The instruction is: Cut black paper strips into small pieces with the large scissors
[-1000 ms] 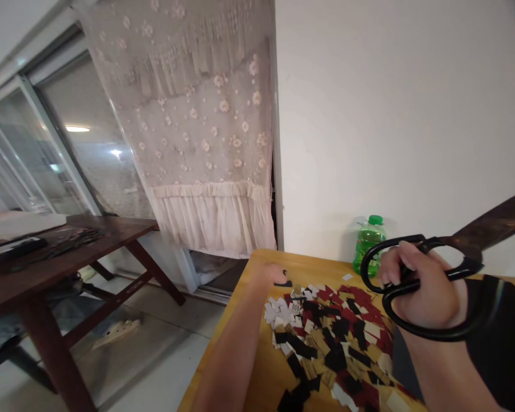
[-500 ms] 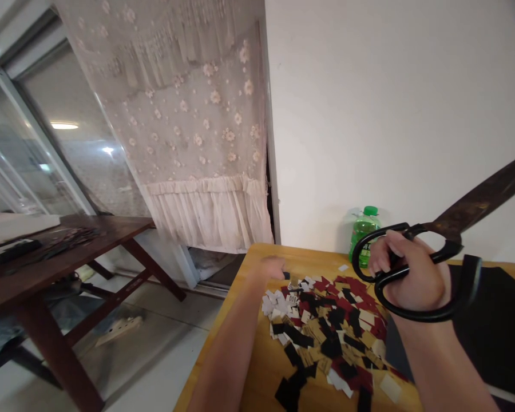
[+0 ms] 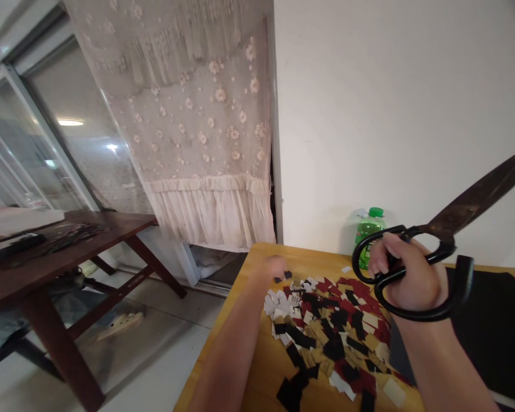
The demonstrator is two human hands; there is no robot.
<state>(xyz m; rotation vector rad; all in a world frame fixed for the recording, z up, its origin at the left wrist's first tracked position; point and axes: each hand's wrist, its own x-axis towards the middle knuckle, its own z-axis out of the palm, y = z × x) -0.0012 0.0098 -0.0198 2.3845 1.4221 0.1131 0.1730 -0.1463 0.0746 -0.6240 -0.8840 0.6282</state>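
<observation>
Near the far edge of the bench, the left fingers bunch together, tips down just beside a few black scraps; whether they pinch one, this view cannot tell. That left hand reaches past the top of a loose pile of cut pieces, black, dark red, white and tan, with a white tag printed 800 at its upper left. The right fingers wrap closed around the black handles of large shears, clamping them inside the right hand. Its blades, rust-brown and slightly parted, point up and away to the right, probably so the points stay clear of the pile and the left hand has room to work. The pile spreads from mid-bench toward the near edge, with bare wood along its left side. Beyond the right hand, a green plastic bottle stands at the far edge against the white wall, likely kept out of the way. A black sheet lies on the right of the bench. Off to the left stand a dark wooden table, a lace curtain and a glass door.
</observation>
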